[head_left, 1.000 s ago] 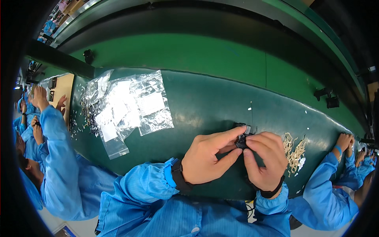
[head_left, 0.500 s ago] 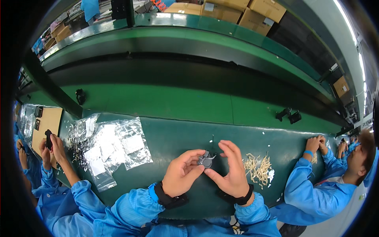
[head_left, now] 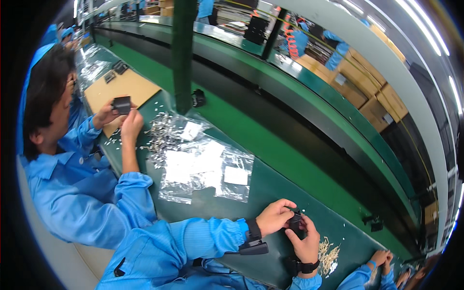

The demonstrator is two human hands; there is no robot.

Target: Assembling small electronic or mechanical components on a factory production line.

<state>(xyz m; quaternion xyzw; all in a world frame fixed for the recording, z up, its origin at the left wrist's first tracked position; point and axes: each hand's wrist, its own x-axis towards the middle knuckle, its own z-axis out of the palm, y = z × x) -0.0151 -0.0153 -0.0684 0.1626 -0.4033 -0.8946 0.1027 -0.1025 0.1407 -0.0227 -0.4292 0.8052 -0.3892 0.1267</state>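
Between my two hands is a small black plastic part (head_left: 295, 220); its exact kind cannot be made out. My left hand (head_left: 274, 217) is closed on it from the left, with the index finger along its top. My right hand (head_left: 306, 242) grips the same part from the right, thumb and fingers bent around it. Both hands are above the green worktable (head_left: 270, 251). Beside my right hand lies a pile of thin cream-coloured strips (head_left: 328, 256).
Clear plastic bags with white labels (head_left: 205, 169) lie left of my hands, beside a heap of small dark and white bits (head_left: 166, 133). A co-worker at left holds a black part (head_left: 122, 105) near a cardboard sheet (head_left: 142, 89). Black parts (head_left: 373, 223) rest on the green conveyor (head_left: 285, 164).
The view has swung to the left, bringing the left co-worker into sight. The part has been turned, and my right fingers, apart from it before, have closed on it.
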